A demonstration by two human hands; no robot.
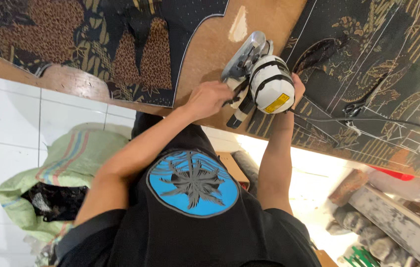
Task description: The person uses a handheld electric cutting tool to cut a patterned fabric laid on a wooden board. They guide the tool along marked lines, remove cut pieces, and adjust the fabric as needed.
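Both hands grip the fabric cutter [262, 79]: left hand [210, 99] closed at its nine o'clock, right hand [296, 86] clasping at three. It looks heavy, rigid; patterned cloth [368, 74] beneath looks soft, limp.

Bright even indoor light, glare on white floor tiles [12, 123]; wide-angle edge bending; lower right perhaps overexposed.

Just one view here, a head cam looking pretty much straight down the person's own chest and arms. It sits close, so the shirt [192, 212] fills the bottom. The table [205, 54] edge runs diagonally across the top, and floor tiles [7, 123] show at left.
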